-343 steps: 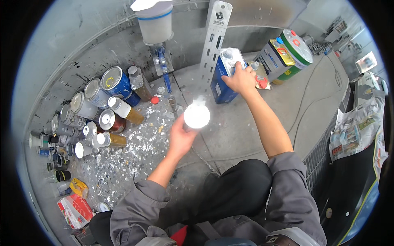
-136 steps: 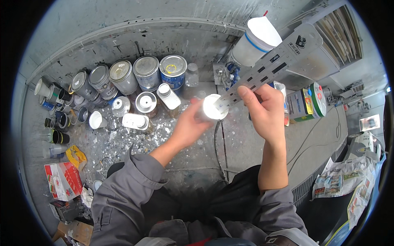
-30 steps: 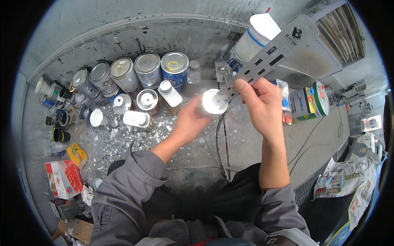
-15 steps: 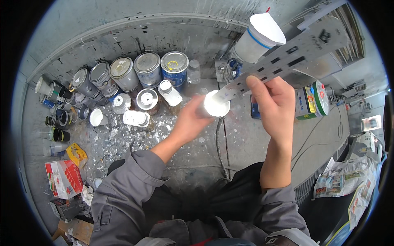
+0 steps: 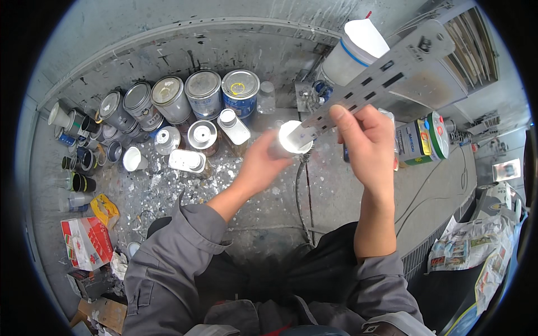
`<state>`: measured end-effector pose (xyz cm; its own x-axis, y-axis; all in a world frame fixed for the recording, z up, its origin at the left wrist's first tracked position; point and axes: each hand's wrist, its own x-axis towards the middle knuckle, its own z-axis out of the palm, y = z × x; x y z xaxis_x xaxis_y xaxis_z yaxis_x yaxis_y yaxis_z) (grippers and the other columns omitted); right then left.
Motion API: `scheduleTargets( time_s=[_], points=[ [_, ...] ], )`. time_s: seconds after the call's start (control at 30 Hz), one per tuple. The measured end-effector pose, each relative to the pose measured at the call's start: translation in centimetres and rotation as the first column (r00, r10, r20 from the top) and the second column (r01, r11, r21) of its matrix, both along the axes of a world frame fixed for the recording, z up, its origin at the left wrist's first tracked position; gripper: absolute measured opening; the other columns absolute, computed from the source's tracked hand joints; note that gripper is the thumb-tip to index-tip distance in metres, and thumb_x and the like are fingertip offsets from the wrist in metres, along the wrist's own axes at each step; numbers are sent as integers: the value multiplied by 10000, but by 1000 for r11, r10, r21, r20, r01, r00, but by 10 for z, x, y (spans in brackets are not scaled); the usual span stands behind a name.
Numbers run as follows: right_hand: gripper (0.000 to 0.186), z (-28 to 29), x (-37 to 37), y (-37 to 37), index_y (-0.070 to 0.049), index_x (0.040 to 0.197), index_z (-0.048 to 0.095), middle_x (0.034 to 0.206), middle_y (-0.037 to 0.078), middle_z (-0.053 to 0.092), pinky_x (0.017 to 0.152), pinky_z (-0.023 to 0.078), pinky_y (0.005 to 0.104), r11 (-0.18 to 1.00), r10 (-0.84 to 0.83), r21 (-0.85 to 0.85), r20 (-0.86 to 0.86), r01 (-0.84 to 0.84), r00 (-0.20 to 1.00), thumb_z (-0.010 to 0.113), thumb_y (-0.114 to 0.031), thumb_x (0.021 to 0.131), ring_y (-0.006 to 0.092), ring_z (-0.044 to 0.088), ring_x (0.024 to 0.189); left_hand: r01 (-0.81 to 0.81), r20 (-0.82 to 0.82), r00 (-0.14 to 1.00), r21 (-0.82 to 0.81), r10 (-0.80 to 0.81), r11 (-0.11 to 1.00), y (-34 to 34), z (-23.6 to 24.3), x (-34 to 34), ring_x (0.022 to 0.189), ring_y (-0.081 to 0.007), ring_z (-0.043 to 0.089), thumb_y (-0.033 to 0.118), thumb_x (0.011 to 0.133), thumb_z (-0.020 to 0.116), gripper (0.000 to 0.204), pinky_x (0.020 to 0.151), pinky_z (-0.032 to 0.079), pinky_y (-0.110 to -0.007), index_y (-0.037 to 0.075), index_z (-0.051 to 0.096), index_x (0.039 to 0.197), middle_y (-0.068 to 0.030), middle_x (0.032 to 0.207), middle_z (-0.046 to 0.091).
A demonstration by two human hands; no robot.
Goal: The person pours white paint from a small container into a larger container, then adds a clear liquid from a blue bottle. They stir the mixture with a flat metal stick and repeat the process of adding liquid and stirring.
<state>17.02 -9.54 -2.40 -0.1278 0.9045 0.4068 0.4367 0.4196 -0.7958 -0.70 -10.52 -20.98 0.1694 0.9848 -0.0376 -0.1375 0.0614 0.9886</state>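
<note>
Floor [image 5: 342, 196]: grey, thick with white flecks left of the white cup [image 5: 287, 134], barer right of it.
White cup: mid-scene, in the left hand [image 5: 262, 161]; mouth faces the camera. Base hidden, can't tell if it touches down. Fill level unclear.
Slotted strip [image 5: 370, 87]: lower end inside cup mouth; long axis slants from there away and to the right, well past the rim.
Left hand: fingers wrapped round the cup's left wall. Nearer hand to the cup.
Right hand [image 5: 367, 143]: right of the cup, apart from it; fingers pinched narrow on the strip, outside the rim. Cup lies left of these fingers, along the strip's axis.
Hose [image 5: 298, 185]: on the near side of the cup.
White-topped containers [image 5: 202, 134]: cluster left of the cup.
Lidded cans [image 5: 203, 89]: row beyond that cluster, left of and farther than the cup.
Green-and-white can [image 5: 436, 137]: well right of the cup.
</note>
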Motion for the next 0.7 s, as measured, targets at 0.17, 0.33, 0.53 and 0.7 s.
scheduleTargets(
  time_s=[0.17, 0.33, 0.53, 0.7],
  points=[
    [293, 4, 18, 2, -3, 881, 709, 728, -8, 668, 585, 396, 237, 999, -45, 10, -13, 45, 999, 791, -222, 1058, 47, 539, 650, 13, -12, 1000, 32, -12, 999, 0, 0, 0, 1310, -241, 663, -34, 872, 841, 730, 1086, 563, -366, 33, 561, 1544, -111, 1446, 619],
    [339, -6, 12, 10, 4, 841, 683, 697, -9, 651, 573, 413, 256, 996, -69, 55, 52, 67, 996, 801, -238, 1046, 57, 547, 639, -3, -5, 1000, 58, 3, 998, 1, -5, 1, 1310, -253, 654, -4, 857, 858, 754, 1078, 559, -378, 41, 564, 1549, -120, 1440, 625],
    [344, -15, 1, 7, 18, 841, 688, 694, 2, 651, 585, 436, 271, 998, -58, -21, 38, 59, 998, 798, -237, 1044, 69, 560, 645, -35, -73, 997, 32, 37, 999, 4, -8, 0, 1254, -254, 684, 29, 854, 870, 766, 1055, 559, -379, 49, 566, 1556, -131, 1429, 658],
    [320, -11, -6, 4, 18, 862, 707, 704, 1, 655, 594, 437, 267, 998, -30, -52, -24, 29, 999, 804, -230, 1039, 68, 567, 657, -33, -61, 998, 30, 35, 999, 5, -13, 0, 1243, -249, 691, 29, 850, 876, 769, 1044, 565, -374, 47, 569, 1554, -134, 1440, 659]
  ],
)
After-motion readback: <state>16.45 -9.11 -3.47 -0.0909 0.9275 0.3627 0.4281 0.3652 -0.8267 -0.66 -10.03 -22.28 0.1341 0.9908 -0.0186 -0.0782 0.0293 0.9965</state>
